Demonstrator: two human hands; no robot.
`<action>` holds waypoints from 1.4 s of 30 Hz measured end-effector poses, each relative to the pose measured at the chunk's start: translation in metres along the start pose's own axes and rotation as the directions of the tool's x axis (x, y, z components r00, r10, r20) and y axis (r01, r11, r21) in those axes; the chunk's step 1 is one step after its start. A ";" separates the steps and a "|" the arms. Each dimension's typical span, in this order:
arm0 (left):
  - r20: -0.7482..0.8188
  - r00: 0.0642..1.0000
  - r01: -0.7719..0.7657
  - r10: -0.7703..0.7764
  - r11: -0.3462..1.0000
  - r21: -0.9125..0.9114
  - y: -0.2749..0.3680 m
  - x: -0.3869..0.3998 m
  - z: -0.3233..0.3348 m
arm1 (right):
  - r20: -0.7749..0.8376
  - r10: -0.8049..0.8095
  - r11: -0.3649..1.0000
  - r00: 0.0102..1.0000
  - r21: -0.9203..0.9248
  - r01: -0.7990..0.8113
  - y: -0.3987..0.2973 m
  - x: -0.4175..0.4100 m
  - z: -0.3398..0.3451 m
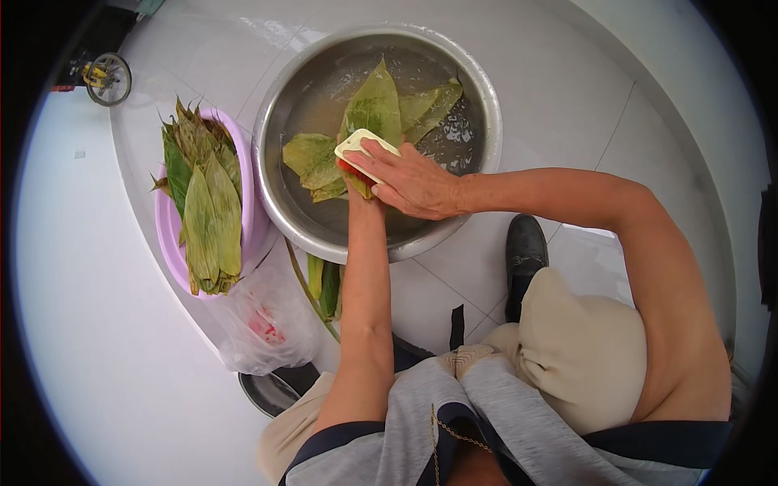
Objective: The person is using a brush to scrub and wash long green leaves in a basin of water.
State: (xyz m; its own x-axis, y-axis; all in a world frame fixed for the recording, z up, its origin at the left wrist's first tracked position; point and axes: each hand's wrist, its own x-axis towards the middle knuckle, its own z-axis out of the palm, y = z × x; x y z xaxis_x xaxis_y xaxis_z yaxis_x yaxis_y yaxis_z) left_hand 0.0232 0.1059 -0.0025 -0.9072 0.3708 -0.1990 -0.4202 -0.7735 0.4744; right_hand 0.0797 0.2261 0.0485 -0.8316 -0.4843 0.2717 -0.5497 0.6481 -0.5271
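My right hand (419, 179) grips a cream-backed scrub brush (358, 144) with red bristles, pressed onto a broad green leaf (374, 100) that looks like bamboo. Beneath the leaf and brush, my left hand (357, 187) supports the leaf; its fingers are mostly hidden. Both hands are over a wide stainless steel basin (272, 203) holding cloudy water. More leaves lie in the water, a yellow-green bunch (313, 161) to the left and several spread leaves (431, 109) to the right.
Left of the basin stands a lilac plastic tub (247, 200) heaped with leaves (213, 219). A clear plastic bag (267, 328) sits near a dark round pan (267, 389). Leaf strips (328, 285) lie by the basin's near rim. A small wheel (109, 79) is at far left.
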 end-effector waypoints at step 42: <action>0.144 0.963 -0.243 0.226 0.963 0.115 -0.007 0.001 0.015 | 0.033 0.155 0.982 0.987 -0.115 -0.151 0.023 0.064 -0.033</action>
State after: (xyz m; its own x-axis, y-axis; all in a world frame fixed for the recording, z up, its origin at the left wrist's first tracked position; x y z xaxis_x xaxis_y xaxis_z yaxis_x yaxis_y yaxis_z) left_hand 0.0251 0.1195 0.0073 -0.9658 0.2563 0.0392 -0.1815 -0.7763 0.6037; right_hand 0.0109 0.2295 0.0808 -0.9038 -0.3971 0.1594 -0.4235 0.7770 -0.4658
